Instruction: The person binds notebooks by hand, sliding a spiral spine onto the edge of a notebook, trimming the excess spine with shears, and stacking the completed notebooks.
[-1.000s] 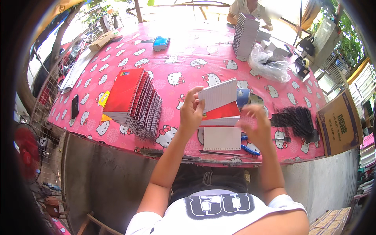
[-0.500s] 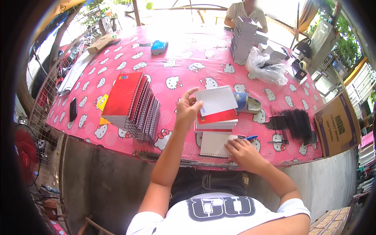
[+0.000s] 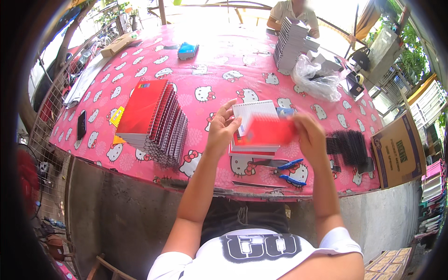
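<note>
Cover, red and blurred, lies between the two hands, directly left of the right hand and overlapping the lower part of a white ruled pad. Its long axis appears to run left to right, its right end toward the right hand, which is the nearer. That hand seems to pinch this end (the blur hides exactly where each fingertip sits). The left hand is near the cover's other end, thumb and fingers pinching the pad's left edge. Beneath both shows a low pile of red and white notebooks on the pink-covered bench. Blue-handled pliers lie nearer the person, handles apart. Black wire bindings lie right of the right hand; a tall stack of red spiral notebooks stands left of the left hand.
</note>
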Motion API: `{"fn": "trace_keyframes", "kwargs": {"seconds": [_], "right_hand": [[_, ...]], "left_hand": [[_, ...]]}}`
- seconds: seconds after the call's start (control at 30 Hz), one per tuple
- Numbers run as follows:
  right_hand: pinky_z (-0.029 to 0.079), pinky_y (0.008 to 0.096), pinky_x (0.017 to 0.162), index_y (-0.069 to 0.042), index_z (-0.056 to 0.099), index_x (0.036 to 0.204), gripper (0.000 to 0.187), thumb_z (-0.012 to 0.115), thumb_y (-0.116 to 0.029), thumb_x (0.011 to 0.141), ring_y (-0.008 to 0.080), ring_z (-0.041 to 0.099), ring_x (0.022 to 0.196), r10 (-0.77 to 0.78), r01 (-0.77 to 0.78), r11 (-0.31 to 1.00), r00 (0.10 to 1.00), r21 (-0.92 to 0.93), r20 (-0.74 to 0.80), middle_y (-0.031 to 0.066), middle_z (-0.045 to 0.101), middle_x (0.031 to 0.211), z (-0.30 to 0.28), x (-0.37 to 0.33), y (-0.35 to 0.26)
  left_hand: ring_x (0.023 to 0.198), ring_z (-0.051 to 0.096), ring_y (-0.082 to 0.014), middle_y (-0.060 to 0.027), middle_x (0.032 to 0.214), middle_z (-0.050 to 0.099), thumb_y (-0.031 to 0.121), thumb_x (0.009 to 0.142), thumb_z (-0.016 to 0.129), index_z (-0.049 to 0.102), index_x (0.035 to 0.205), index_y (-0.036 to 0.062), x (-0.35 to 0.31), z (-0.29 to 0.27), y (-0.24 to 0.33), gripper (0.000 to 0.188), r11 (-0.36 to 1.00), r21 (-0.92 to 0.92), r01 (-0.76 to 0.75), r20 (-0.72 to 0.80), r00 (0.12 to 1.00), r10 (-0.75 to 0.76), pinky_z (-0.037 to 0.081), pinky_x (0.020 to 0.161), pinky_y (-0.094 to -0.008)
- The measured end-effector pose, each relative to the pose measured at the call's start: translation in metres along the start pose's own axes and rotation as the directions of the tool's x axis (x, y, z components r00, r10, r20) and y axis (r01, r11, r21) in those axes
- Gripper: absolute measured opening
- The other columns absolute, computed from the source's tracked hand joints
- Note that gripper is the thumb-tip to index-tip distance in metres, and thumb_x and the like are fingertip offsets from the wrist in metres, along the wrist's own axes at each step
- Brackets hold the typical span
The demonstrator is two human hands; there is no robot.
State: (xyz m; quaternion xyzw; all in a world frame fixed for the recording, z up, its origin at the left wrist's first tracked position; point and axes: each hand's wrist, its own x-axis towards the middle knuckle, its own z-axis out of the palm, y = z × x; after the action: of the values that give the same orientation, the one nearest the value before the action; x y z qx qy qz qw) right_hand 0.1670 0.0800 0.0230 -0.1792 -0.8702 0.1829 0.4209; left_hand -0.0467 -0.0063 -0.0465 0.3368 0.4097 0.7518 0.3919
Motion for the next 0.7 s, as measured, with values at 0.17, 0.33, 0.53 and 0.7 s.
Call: {"fn": "trace_keyframes", "kwargs": {"seconds": [0.17,0.33,0.53,0.7], "right_hand": [[0.049,0.0348,0.068,-0.005,0.065,0.104,0.023,0.058,0.001,0.083,0.0305,0.06,0.075,-0.084,0.084,0.979,0.996,-0.185,0.007,0.0121,0.061,0.085,0.051,0.041,0.044],[0.049,0.0323,0.076,-0.005,0.052,0.122,0.04,0.064,0.0,0.084,0.0204,0.061,0.088,0.235,-0.186,0.951,0.954,0.249,-0.185,0.0066,0.061,0.096,0.053,0.022,0.047],[0.046,0.0277,0.084,-0.004,0.045,0.113,0.039,0.068,0.005,0.082,0.0118,0.056,0.097,0.468,-0.475,0.615,0.863,0.63,0.193,0.0045,0.058,0.101,0.06,-0.003,0.03],[0.048,0.029,0.08,-0.004,0.043,0.11,0.037,0.068,0.001,0.083,0.0127,0.057,0.092,0.393,-0.35,0.636,0.914,0.688,0.102,0.0057,0.059,0.098,0.078,-0.01,0.02]], "left_hand": [[0.095,0.062,-0.0091,-0.0098,0.108,0.064,0.0,0.093,0.058,0.04,0.138,0.0013,0.0,0.004,0.003,0.048,0.995,-0.098,-0.009,0.078,0.997,0.016,0.051,0.079,-0.0247],[0.11,0.054,-0.0137,-0.0093,0.121,0.057,0.0,0.093,0.058,0.038,0.14,0.0045,0.005,-0.008,-0.019,0.052,0.7,0.372,-0.61,0.142,0.783,0.606,0.045,0.092,-0.0283],[0.113,0.052,-0.0284,-0.0164,0.124,0.05,-0.007,0.083,0.061,0.042,0.138,0.0092,-0.004,0.009,0.007,0.06,0.563,0.651,-0.51,0.252,0.844,0.473,0.044,0.092,-0.035],[0.118,0.047,-0.0305,-0.0176,0.127,0.048,-0.001,0.082,0.064,0.044,0.138,0.0111,-0.012,0.002,0.01,0.061,0.588,0.675,-0.447,0.243,0.886,0.395,0.039,0.097,-0.0392]]}}
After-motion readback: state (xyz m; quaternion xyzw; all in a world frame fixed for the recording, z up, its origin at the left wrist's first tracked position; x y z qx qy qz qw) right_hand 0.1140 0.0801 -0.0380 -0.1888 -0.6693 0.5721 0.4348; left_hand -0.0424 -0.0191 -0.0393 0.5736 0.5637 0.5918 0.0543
